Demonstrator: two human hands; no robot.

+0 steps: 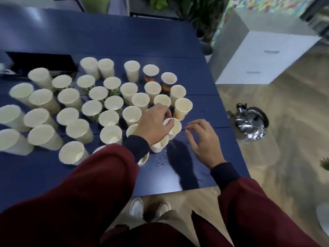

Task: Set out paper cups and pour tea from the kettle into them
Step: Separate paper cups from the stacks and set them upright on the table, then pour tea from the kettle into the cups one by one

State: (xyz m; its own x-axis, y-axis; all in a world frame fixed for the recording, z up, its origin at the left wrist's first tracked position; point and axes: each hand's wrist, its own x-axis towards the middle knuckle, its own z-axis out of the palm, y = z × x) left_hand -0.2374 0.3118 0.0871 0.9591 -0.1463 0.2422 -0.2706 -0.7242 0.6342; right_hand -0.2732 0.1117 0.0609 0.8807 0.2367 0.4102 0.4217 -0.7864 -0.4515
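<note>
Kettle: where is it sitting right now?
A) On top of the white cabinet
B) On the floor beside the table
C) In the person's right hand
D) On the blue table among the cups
B: the kettle stands on the wooden floor, just past the right edge of the blue table.

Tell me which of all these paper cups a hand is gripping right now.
The white cup at the cluster's near right edge, just in front of the orange-printed cup. The left hand pinches its rim; the right hand holds nothing.

Office-like room: blue table [124, 38], white drawer cabinet [263, 57] (potted plants [201, 13] behind).
</note>
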